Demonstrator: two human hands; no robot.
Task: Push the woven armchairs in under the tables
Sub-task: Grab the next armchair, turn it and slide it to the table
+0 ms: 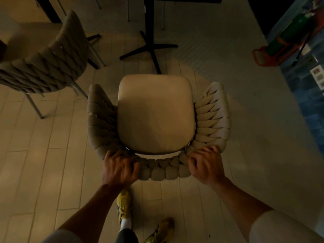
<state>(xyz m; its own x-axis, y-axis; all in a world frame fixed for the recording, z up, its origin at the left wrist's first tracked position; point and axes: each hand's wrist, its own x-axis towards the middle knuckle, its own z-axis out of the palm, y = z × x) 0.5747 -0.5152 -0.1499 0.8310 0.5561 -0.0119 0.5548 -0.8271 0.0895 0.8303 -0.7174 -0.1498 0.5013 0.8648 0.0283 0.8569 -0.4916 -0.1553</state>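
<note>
1. armchair [156,116] sits at centre, table post [149,23] at 12 o'clock.
2. left hand [121,168] and right hand [206,166] curl tightly over its woven back.
3. risk: a skewed shove may ram the post's feet.

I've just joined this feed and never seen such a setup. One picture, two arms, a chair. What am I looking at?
No machine here: a person wears a wide-angle camera on the head, which looks down past their own arms. The left hand and the right hand each grip the back rim of a woven armchair. It stands on a tiled floor, facing the table's black pedestal, not yet pushed under. A second armchair stands to the left.
</note>
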